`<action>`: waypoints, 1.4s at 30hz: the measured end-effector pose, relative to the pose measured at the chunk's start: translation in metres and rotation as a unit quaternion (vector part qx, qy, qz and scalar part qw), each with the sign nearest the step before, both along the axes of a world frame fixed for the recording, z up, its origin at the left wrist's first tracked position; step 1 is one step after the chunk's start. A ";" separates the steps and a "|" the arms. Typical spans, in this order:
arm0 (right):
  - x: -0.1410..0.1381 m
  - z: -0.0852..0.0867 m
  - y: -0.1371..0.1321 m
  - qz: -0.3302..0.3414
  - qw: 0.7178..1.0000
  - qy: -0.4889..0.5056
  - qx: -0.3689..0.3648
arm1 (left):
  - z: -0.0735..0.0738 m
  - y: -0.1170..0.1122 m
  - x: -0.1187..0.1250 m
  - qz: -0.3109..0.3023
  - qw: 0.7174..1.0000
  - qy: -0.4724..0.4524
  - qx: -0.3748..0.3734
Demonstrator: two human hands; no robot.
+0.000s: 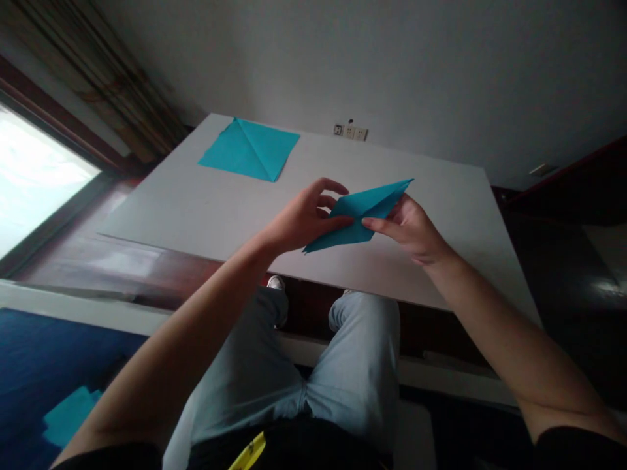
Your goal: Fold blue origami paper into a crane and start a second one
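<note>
A folded sheet of blue paper (368,203), pointed at both ends, is held above the front part of the white table (431,202). My left hand (313,212) grips its left side, thumb on the near face and fingers behind and above the edge. On the right, my right hand (414,225) pinches it with the thumb in front and the other fingers mostly hidden behind. The two thumbs almost meet near the paper's middle. Farther back on the table's left lies a flat blue sheet (249,150) with a diagonal crease.
More blue paper (71,414) lies on a dark blue surface at lower left. Behind the table stands a grey wall with sockets (350,132). A curtain (108,78) and a bright window are at the left. My legs (362,352) are below the table's front edge.
</note>
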State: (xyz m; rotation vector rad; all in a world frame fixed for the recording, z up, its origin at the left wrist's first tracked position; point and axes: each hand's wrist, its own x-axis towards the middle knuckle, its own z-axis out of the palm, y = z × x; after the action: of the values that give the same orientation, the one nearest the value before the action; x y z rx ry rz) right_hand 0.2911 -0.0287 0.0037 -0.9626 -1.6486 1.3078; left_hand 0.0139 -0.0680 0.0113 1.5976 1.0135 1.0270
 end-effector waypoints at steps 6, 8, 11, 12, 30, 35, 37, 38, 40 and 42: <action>0.036 -0.017 0.046 -0.093 0.939 -0.235 0.234 | -0.007 0.060 -0.005 -0.134 0.956 0.256 0.041; 0.034 -0.020 0.042 -0.059 0.912 -0.307 0.265 | -0.008 0.070 -0.001 -0.160 0.933 0.313 0.079; 0.025 -0.019 0.028 -0.018 0.890 -0.363 0.276 | -0.008 0.073 0.002 -0.154 0.909 0.362 0.136; 0.023 -0.017 0.025 0.000 0.885 -0.371 0.282 | -0.007 0.072 0.003 -0.150 0.906 0.368 0.144; 0.017 -0.012 0.029 0.034 0.928 -0.282 0.239 | -0.010 0.046 0.000 -0.068 0.920 0.358 0.143; 0.011 -0.009 0.022 0.038 0.920 -0.303 0.246 | -0.014 0.045 0.001 -0.048 0.933 0.321 0.155; 0.008 -0.008 0.021 0.041 0.921 -0.307 0.238 | -0.014 0.044 0.001 -0.048 0.935 0.313 0.157; 0.007 -0.007 0.020 0.040 0.922 -0.308 0.233 | -0.013 0.043 0.001 -0.048 0.936 0.313 0.155; 0.006 -0.006 0.019 0.032 0.923 -0.302 0.235 | -0.011 0.042 0.001 -0.049 0.934 0.318 0.152; 0.004 -0.005 0.017 0.021 0.922 -0.298 0.248 | -0.009 0.042 0.001 -0.054 0.932 0.321 0.161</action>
State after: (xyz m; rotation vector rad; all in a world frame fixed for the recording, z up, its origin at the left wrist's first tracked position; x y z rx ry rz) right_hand 0.2952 -0.0119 -0.0017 -1.0626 -2.3215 0.5696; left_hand 0.0147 -0.0261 0.0019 2.3222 1.2007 0.6133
